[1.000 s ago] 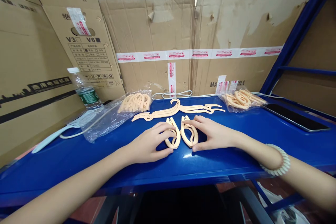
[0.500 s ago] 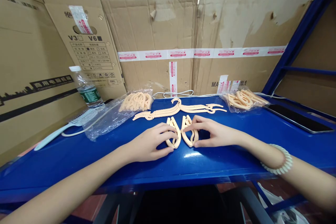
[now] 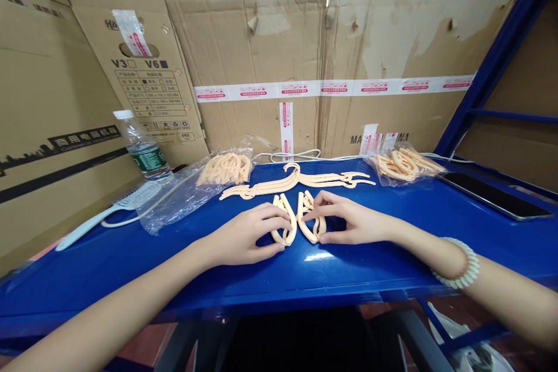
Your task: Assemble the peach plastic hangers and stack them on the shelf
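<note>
Two cream-coloured folded plastic hangers stand side by side on the blue tabletop, nearly touching. My left hand (image 3: 246,236) grips the left folded hanger (image 3: 288,209) from its outer side, fingers over it and thumb by its lower end. On the other side my right hand (image 3: 346,221) pinches the right folded hanger (image 3: 301,212) between thumb and fingers. My fingers cover part of each one. Just behind them lie unfolded hangers (image 3: 279,184) of the same colour, stacked with a hook pointing up and back.
At the back left are a clear bag of folded hanger parts (image 3: 226,167), a water bottle (image 3: 148,154) and a pale blue hairbrush (image 3: 113,209). Another bagged bundle (image 3: 405,164) and a black phone (image 3: 497,196) lie on the right. Cardboard (image 3: 261,40) walls the back.
Both folded hangers have shifted slightly left with my hands. The right one has turned a little in my right hand's grip. Everything else stays in place.
</note>
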`<state>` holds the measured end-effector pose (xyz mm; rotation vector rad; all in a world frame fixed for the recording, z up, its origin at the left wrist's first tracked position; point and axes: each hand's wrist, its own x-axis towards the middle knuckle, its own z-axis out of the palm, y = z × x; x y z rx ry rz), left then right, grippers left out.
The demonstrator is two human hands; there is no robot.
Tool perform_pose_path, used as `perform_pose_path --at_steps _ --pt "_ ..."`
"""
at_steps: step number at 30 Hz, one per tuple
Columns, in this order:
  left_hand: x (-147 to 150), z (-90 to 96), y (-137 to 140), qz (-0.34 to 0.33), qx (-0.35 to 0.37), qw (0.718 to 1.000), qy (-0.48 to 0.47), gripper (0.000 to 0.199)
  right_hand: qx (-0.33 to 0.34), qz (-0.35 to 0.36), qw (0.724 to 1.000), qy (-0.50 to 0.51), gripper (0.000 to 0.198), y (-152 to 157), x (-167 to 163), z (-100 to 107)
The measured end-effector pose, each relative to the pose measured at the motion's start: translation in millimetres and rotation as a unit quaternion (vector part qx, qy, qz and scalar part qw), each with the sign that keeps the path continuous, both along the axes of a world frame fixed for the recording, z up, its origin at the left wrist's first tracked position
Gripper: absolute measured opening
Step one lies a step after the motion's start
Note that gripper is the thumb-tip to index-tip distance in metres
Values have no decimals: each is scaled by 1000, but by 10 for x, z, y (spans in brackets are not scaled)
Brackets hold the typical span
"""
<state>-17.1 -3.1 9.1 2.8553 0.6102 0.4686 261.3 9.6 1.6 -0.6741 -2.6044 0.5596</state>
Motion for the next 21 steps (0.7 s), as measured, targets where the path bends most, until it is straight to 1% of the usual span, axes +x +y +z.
perform_pose_path --at_steps 8,11,14,17,21 --pt "-15 -10 13 4 8 1000 2 29 3 3 1000 5 44 16 -2 -36" --pt "-19 -1 10 3 10 1000 -2 28 1 -5 1000 8 49 26 0 -42" --pt "-29 13 35 9 11 1000 -27 29 -3 -15 1000 8 54 35 14 -29" --pt "-72 11 115 56 25 996 -61 26 8 -43 999 18 48 74 54 -20" --pt "-196 -34 286 182 64 978 -82 21 50 -112 992 28 38 207 188 -27"
